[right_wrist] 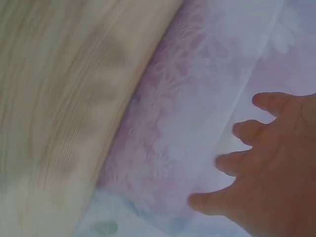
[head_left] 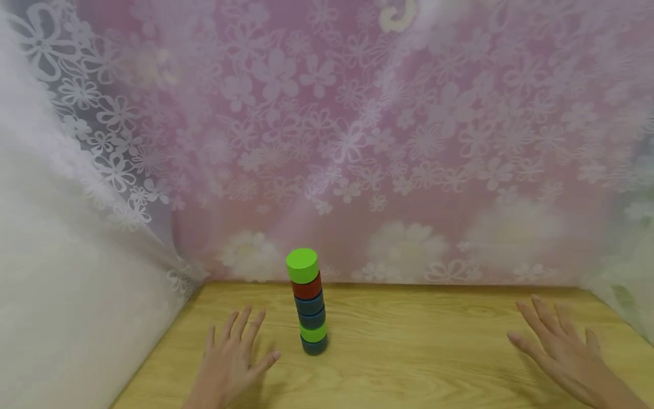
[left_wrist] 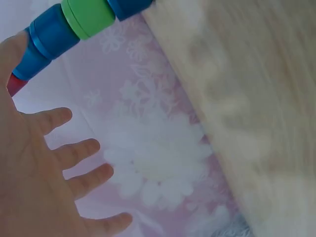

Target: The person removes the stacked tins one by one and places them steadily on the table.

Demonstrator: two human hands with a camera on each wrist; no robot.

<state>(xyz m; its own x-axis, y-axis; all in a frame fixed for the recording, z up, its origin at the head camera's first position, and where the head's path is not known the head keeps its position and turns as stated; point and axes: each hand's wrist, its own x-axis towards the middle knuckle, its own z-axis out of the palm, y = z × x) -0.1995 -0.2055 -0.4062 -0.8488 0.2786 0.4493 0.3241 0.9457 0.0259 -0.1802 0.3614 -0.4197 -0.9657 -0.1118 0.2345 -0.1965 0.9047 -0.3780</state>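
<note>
A tall stack of round blocks stands on the wooden table, leaning slightly to the left in the head view. From top to bottom its colours run bright green, red, dark blue, dark blue, green, dark blue. Left of the stack my left hand is held with fingers spread, apart from the blocks and holding nothing. In the left wrist view the blue, green and red pieces show beyond the thumb. Far over to the right, my right hand hovers with spread fingers, also holding nothing; it looks slightly blurred.
The light wooden table ends at the back against a pink curtain with white flower patterns. Whitish cloth hangs along the left side, and more pale cloth borders the right.
</note>
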